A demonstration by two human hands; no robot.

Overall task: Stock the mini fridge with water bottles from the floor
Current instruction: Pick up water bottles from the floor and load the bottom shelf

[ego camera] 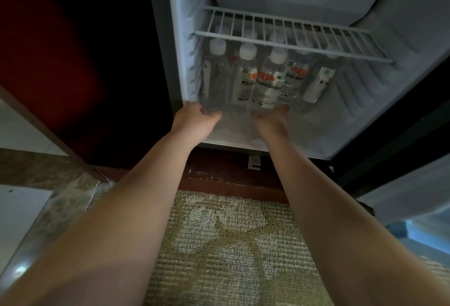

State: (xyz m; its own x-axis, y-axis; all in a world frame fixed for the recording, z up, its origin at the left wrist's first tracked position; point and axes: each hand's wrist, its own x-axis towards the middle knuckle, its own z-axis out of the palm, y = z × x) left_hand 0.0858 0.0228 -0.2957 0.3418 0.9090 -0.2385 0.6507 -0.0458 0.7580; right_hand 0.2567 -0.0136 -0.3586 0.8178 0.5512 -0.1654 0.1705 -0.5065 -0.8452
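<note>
At centre left, the left hand (194,117) curled its fingers round the base of the leftmost water bottle (215,76), inside the mini fridge (185,38). Rightward, the right hand (269,119) touched the third water bottle (269,81), its fingers hidden. A rough push could topple the tightly packed row (295,79).

so the bottles (246,72) stand in a row inside the mini fridge (180,38) just beyond both hands, under the wire shelf (292,35), left hand (194,118) at the leftmost one's base, right hand (270,118) at a middle one's, rug (231,245) back below the forearms
</note>
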